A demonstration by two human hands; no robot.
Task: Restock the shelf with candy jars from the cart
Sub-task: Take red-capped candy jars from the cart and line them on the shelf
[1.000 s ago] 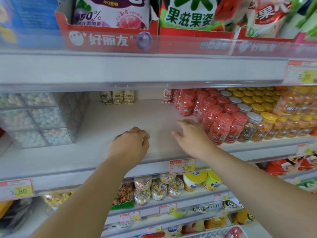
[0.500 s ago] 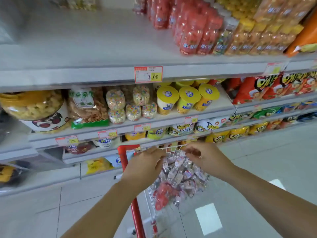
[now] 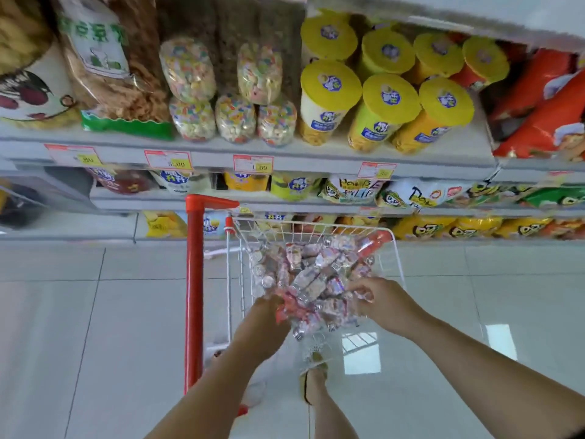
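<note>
Your left hand (image 3: 264,326) reaches down into the near-left side of the pile of small clear plastic candy jars (image 3: 311,280) with pink-and-red labels. Its fingertips are buried among them, so you cannot tell whether it pinches one. Your right hand (image 3: 383,304) sits at the pile's right edge, fingers (image 3: 361,293) curled round one of the jars there. All the jars lie heaped in the white wire basket (image 3: 397,258) of the cart with the red upright handle post (image 3: 194,280), which stands on the pale tiled floor (image 3: 95,327) just in front of the grey shelf unit (image 3: 316,161). On the shelf level above the cart, yellow-lidded round tubs (image 3: 330,99) stand beside clear jars of multicoloured sweets (image 3: 190,71). Motion blur softens the label detail.
</note>
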